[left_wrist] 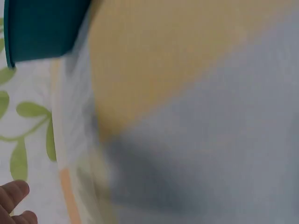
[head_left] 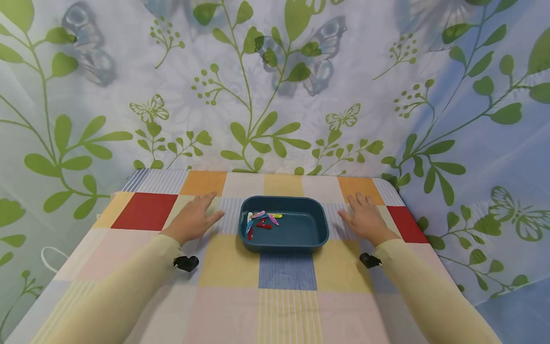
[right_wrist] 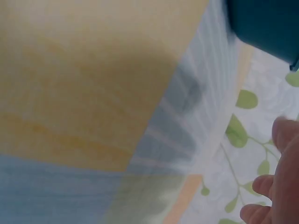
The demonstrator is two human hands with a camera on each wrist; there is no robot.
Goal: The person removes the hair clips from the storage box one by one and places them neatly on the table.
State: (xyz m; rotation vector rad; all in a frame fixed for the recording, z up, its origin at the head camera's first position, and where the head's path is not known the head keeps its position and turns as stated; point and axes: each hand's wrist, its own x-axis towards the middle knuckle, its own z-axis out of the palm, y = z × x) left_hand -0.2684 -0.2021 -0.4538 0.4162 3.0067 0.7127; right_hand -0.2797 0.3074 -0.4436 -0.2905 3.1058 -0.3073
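A dark teal rectangular tray (head_left: 301,246) sits mid-table. Several small colourful hair clips (head_left: 264,226), in red, pink, blue, yellow and white, lie in its left half. To the left of the tray is my left hand (head_left: 192,220), fingers extended and holding nothing. My right hand (head_left: 364,219) is on the opposite side, its fingers spread and also without anything in them. Both hands are apart from the tray. In the left wrist view the tray's side (left_wrist: 44,30) shows at the top left, with fingertips (left_wrist: 17,189) at the lower left.
A patchwork-patterned cloth (head_left: 232,306) covers the table. Behind it hangs a white curtain (head_left: 180,124) with green leaves and butterflies, continuing along both sides. A white cable loop (head_left: 48,253) shows by the table's left edge. A black wrist device (head_left: 186,263) is at my left cuff.
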